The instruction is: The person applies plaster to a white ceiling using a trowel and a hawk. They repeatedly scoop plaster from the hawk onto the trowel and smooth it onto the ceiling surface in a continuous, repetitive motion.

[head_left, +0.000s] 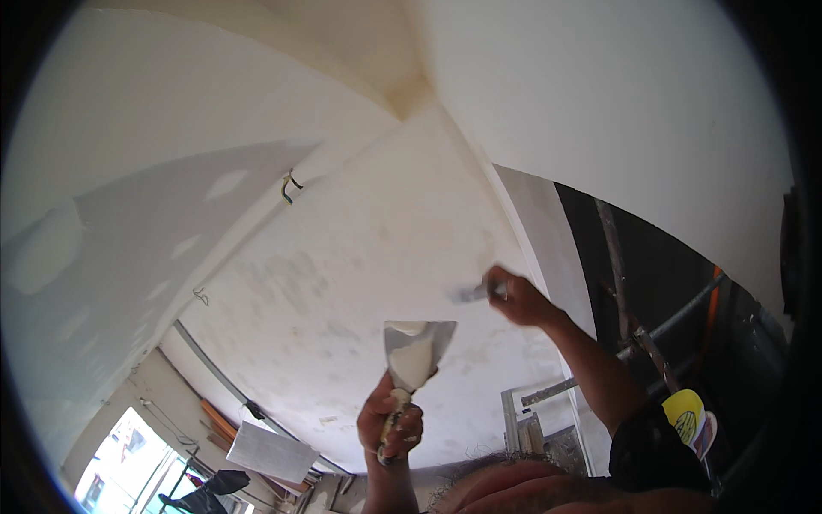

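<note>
My left hand (374,421) is closed around the handle of a wide putty knife (443,337), which stands upright with its blade at the top. A lump of cream-white filler (411,361) sits on that blade, and smears of it cover the handle and fingers. Higher and to the right, my right hand (520,298) grips a small flat-bladed scraper (469,294), blurred by motion. Its blade points left, close to the pale, patchy wall (377,240); whether it touches the surface I cannot tell.
Wires (291,187) poke out at the wall's upper left edge. Right of the wall, a dark opening holds poles (685,304) and a yellow container (683,413). A white board (270,451), timber (221,421) and a bright window (128,463) lie at lower left.
</note>
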A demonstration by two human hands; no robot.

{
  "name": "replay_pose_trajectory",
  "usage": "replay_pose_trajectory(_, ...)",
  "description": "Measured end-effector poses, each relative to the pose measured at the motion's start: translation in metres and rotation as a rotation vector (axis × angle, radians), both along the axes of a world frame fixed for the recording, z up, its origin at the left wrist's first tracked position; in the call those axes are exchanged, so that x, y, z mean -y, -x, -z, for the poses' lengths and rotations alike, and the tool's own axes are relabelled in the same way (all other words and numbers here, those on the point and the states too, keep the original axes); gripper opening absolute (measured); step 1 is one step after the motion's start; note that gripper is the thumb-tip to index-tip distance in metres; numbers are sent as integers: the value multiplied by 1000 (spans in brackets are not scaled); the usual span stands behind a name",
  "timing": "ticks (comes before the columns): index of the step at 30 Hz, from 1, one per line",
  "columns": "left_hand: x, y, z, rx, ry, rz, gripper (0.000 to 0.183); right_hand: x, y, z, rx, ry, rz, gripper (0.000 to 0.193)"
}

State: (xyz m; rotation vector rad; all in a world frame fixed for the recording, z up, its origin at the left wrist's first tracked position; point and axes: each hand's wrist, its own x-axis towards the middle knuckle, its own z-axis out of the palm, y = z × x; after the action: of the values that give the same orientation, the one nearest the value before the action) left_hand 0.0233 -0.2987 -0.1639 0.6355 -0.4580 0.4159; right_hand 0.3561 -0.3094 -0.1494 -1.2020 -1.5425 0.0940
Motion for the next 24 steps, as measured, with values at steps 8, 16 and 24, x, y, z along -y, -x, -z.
replay_pose_trajectory(8, -22, 21, 15, -68, 162, -111, 76, 5, 42, -268, -28, -720, 285, 37)
replay_pose_trajectory(16, -38, 22, 36, -156, 186, -162, 72, -29, 56, -413, 107, -546, 380, 47)
replay_pose_trajectory(24, -42, 24, 37, -142, 195, -171, 72, -51, 69, -429, 212, -506, 385, 43)
